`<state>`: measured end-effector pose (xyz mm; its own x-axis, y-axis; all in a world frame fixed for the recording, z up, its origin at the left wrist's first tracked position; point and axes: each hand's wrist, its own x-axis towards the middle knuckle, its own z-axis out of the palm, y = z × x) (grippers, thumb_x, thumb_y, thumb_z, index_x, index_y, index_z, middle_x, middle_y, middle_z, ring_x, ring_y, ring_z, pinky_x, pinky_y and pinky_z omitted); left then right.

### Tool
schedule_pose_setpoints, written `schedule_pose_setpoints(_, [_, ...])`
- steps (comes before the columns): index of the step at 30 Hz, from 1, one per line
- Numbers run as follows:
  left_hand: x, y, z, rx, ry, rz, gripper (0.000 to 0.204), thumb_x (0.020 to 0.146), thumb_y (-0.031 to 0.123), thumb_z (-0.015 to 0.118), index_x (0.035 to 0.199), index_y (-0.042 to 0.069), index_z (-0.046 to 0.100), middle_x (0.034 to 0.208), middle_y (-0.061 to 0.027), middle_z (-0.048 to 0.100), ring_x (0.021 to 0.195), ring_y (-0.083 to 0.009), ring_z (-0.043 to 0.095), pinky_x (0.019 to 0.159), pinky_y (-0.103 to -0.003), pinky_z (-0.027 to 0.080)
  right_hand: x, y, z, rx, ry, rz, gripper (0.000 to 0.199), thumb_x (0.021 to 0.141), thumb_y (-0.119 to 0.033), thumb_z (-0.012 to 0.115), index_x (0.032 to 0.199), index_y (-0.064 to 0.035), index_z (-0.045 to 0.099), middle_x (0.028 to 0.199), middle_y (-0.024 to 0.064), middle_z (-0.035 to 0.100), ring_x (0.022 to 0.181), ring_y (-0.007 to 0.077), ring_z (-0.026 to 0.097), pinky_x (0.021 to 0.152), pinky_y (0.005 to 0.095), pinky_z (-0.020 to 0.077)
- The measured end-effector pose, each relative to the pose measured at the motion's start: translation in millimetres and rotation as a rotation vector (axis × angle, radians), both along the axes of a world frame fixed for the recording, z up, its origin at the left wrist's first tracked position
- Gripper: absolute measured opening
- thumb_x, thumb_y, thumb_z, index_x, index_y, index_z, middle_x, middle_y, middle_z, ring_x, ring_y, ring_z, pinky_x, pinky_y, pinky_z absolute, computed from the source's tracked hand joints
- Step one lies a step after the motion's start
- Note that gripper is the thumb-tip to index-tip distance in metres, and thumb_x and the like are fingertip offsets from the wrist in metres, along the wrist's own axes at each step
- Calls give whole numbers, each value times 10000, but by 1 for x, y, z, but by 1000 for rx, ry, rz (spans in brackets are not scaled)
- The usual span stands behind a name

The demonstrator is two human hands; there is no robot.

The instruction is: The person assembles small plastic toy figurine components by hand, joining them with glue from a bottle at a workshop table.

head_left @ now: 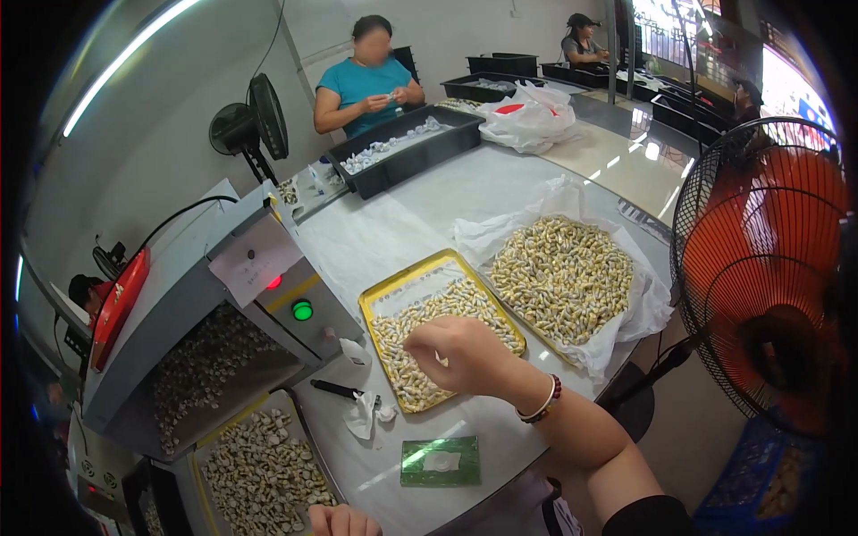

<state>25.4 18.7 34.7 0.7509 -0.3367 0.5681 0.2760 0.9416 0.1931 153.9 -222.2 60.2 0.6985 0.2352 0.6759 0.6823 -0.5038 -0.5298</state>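
My right hand (451, 355), with a beaded bracelet (542, 404) at its wrist, is above a yellow-rimmed tray (386, 292). Its thumb and fingers are curled together; whatever they hold, if anything, is hidden. Small oblong yellow-and-white pieces (413, 386) cover much of that tray. At the lower edge, only the bent fingers of my left hand (344, 521) show, beside a second tray (204, 487) of rough grey-tan pieces (264, 473). What the left fingers grip cannot be made out. A green rectangular pad (440, 462) with a white patch lies between my hands.
A grey machine (201, 277) with a lit green button stands left. Beyond the yellow tray, white plastic (576, 192) holds a heap of similar pieces. An orange fan (760, 268) stands right. Across the table, a person in teal (357, 87) works by a black bin (407, 147).
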Motion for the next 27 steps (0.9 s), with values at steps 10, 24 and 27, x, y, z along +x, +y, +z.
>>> schedule_pose_setpoints(10, [8,9,-27,-116,-17,35,133,862,115,535,853,54,417,625,-90,543,515,-183,540,458,-258,457,13,-5,-6,14,-51,-4,49,804,-67,602,840,-34,610,725,112,624,629,249,612,575,304,477])
schedule_pose_setpoints(24, [-20,0,-47,-30,-28,-105,109,802,142,662,851,117,568,807,-68,568,693,-199,553,560,-279,469,-59,-12,13,237,145,125,101,767,-19,662,862,-10,632,739,42,639,643,81,578,572,201,440])
schedule_pose_setpoints(27, [-23,-16,-53,2,178,8,337,754,177,723,976,-27,573,820,-167,601,756,-297,600,593,-360,520,-78,-22,2,119,169,30,114,737,2,668,849,-18,657,746,56,642,644,111,593,561,212,441])
